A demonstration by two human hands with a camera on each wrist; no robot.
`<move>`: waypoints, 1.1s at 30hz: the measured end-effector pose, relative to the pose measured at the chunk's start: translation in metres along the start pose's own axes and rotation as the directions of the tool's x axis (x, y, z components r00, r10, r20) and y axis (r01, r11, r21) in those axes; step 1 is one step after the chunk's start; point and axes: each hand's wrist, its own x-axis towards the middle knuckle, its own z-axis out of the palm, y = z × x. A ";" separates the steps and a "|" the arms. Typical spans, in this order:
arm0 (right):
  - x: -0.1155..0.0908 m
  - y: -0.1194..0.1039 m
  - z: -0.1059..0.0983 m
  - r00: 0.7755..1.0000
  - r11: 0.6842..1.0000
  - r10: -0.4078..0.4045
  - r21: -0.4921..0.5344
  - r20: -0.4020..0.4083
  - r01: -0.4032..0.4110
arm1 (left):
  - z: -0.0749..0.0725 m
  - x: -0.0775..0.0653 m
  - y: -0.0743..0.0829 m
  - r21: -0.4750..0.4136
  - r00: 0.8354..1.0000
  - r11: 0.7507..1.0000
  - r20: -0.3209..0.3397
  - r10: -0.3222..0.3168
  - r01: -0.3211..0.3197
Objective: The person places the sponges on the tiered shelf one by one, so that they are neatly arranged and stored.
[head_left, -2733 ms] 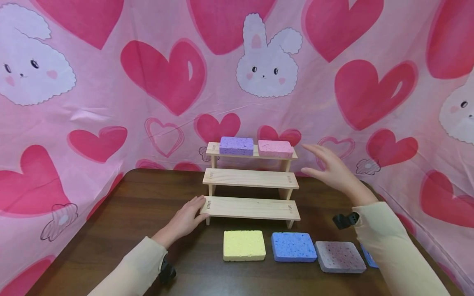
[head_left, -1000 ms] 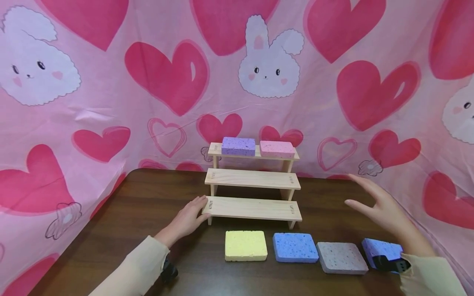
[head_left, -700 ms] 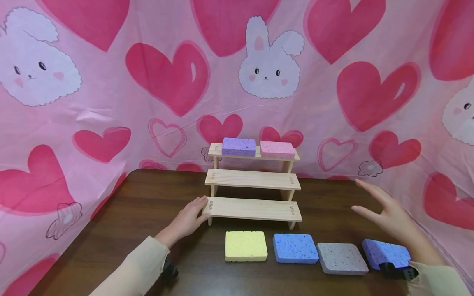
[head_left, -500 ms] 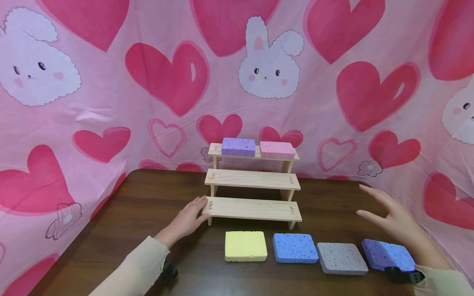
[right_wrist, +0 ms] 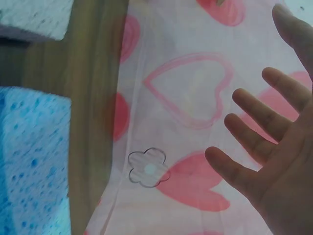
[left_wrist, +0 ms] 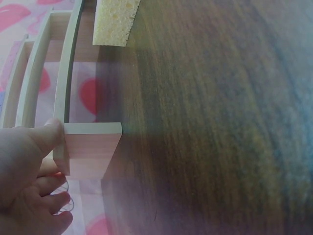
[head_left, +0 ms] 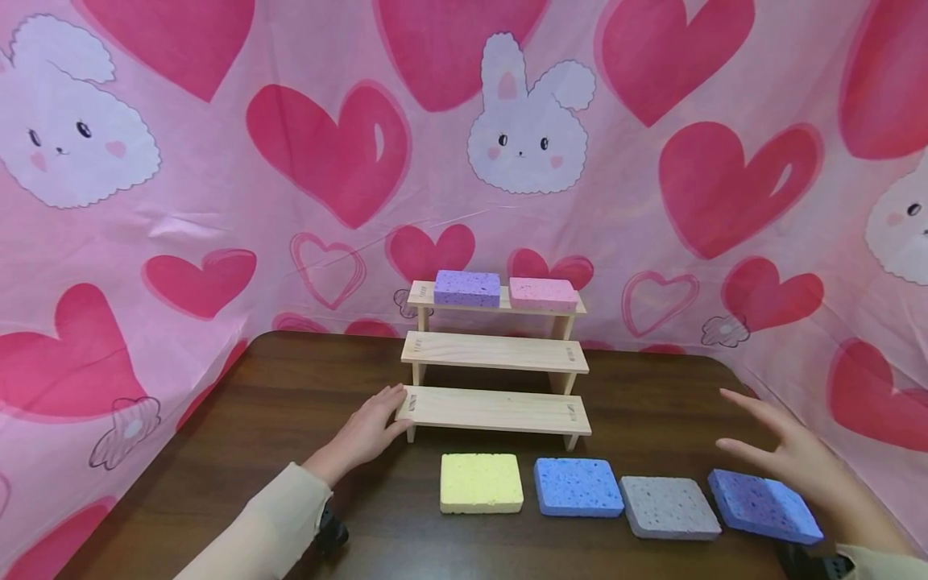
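A three-step wooden display rack (head_left: 496,409) stands on the table. My left hand (head_left: 366,427) holds the left end of its lowest step; in the left wrist view the thumb (left_wrist: 48,134) and fingers lie around that board's end. On the top step sit a purple sponge (head_left: 467,288) and a pink sponge (head_left: 543,294). In front of the rack lie a yellow sponge (head_left: 482,483), a blue sponge (head_left: 578,487), a grey sponge (head_left: 669,507) and a darker blue sponge (head_left: 763,505). My right hand (head_left: 805,463), fingers spread and holding nothing, hovers by the darker blue sponge.
The dark wooden table (head_left: 290,403) carries everything. A pink cloth (head_left: 312,161) with hearts and rabbits hangs behind it and along both sides. Both lower steps of the rack are bare. The row of sponges reaches toward the table's right edge.
My right hand has come from beside the pink sponge on the top step, down and to the right, uncovering the darker blue sponge. The left hand stays at the rack.
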 end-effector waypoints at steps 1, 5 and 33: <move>-0.001 0.001 0.000 1.000 1.000 -0.006 -0.002 0.002 0.006 | 0.000 0.000 0.000 -0.001 1.000 1.000 0.001 -0.002 0.002; -0.007 0.007 0.002 1.000 0.999 -0.009 -0.036 0.005 0.009 | 0.000 0.000 -0.001 0.000 1.000 1.000 -0.001 -0.006 0.006; -0.048 0.049 0.016 0.995 0.997 0.057 -0.062 0.080 -0.052 | 0.000 -0.001 -0.001 -0.012 1.000 1.000 -0.003 -0.003 0.003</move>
